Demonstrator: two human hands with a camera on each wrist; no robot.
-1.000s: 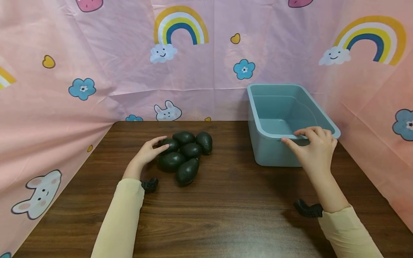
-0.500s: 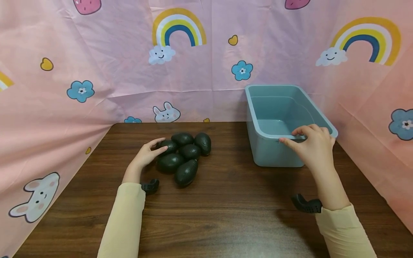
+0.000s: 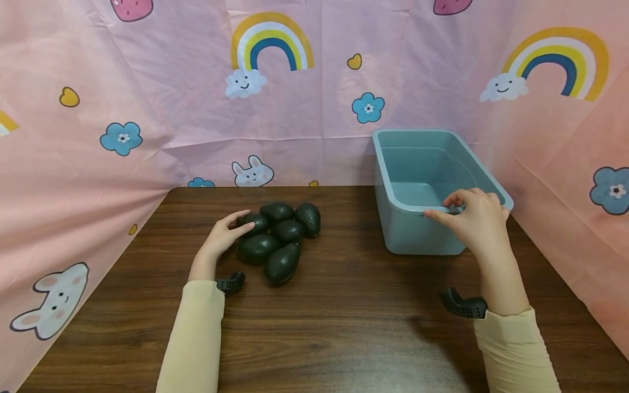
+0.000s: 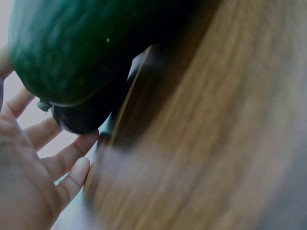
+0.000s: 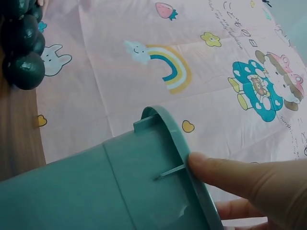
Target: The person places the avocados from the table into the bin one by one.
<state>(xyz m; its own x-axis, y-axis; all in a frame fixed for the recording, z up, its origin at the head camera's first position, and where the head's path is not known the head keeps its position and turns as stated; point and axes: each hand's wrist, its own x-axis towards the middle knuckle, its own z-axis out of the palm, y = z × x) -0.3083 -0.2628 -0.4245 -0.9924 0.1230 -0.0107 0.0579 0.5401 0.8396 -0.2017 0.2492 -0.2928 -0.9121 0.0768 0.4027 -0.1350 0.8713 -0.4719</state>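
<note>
Several dark green avocados lie clustered on the table, left of centre. My left hand (image 3: 219,238) holds the leftmost back avocado (image 3: 257,222), thumb over its near side and fingers at its far side. In the left wrist view a large avocado (image 4: 72,48) fills the top, and fingertips touch a darker avocado (image 4: 81,117) behind it. On the right stands a blue-green plastic bin (image 3: 417,234) with nothing visible inside. My right hand (image 3: 484,226) pinches its near rim, thumb outside and fingers over the inside, as the right wrist view also shows its thumb on the rim.
The brown wooden table (image 3: 334,322) reaches back to a pink patterned cloth (image 3: 324,109) hung around the left, back and right sides. The bin stands close to the back and right cloth. A black wrist camera (image 3: 231,283) sits beside each sleeve.
The head view has shifted slightly. My forearms have moved a little inward, while both hands keep their places at the avocado and the bin rim. Neither the bin nor the avocados have visibly moved.
</note>
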